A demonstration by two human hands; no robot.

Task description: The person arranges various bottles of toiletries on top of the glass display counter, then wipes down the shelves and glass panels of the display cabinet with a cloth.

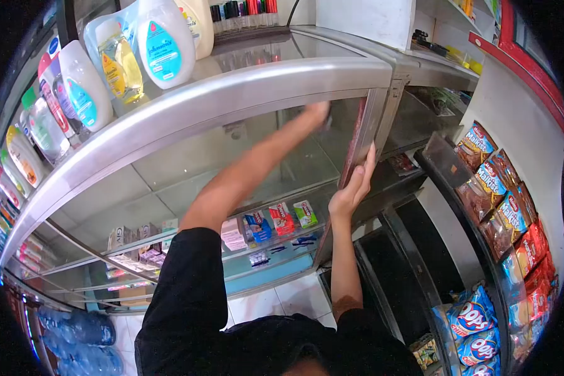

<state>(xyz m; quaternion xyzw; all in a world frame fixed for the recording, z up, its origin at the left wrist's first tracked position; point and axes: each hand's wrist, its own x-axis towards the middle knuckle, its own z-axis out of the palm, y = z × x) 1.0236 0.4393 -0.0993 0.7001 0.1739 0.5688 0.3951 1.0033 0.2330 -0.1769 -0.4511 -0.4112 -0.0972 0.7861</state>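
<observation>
My left arm reaches up and across the glass display case (pixel 169 182), below its curved metal top rim (pixel 232 94). At its end, my left hand (pixel 318 114) is smeared by motion near the case's upper right corner. Whether it holds anything is not clear. My right hand (pixel 352 191) lies against the case's upright metal edge (pixel 359 144), fingers stretched out along it. On a lower shelf behind the glass, below my left forearm, stand blue packs (pixel 257 227), red packs (pixel 281 219) and green packs (pixel 304 214).
Lotion bottles (pixel 163 47) and a yellow oil bottle (pixel 120 69) stand on the case top. To the right, a rack holds Malkist packs (pixel 492 178) and blue Oops bags (pixel 473 316). Large blue water bottles (pixel 84 329) stand on the floor at lower left.
</observation>
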